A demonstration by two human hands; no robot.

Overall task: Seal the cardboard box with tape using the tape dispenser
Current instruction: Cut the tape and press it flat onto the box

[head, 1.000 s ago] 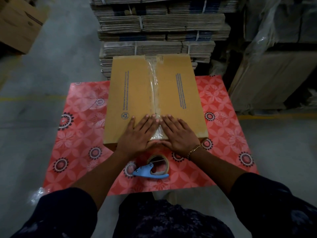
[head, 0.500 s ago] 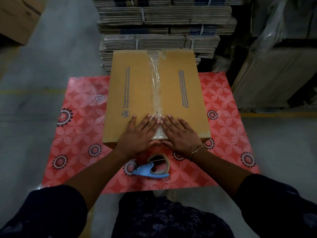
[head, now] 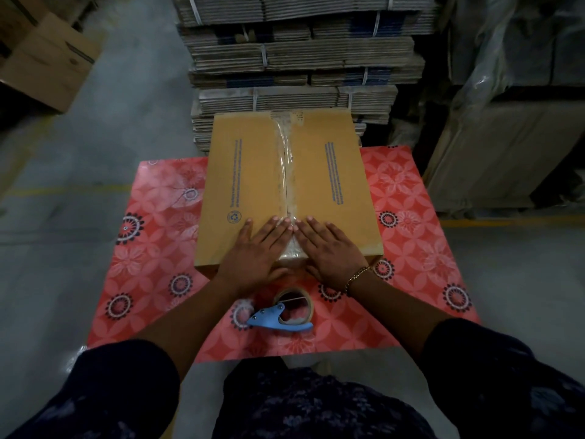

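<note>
The head view showed the brown cardboard box [head: 288, 188] on the red flowered table [head: 152, 248], clear tape [head: 285, 166] along its seam. Both the left hand [head: 256, 251] and right hand [head: 329, 248] stayed flat, fingers extended, over the box's near end. The blue tape dispenser [head: 281, 315] lay idle just nearer than the box; sealing looked nearly done.

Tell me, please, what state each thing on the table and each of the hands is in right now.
cardboard box: closed, flaps together, clear tape along the centre seam.
tape dispenser: lying on the table, untouched, near the box.
left hand: open, flat on the box.
right hand: open, flat on the box.
</note>
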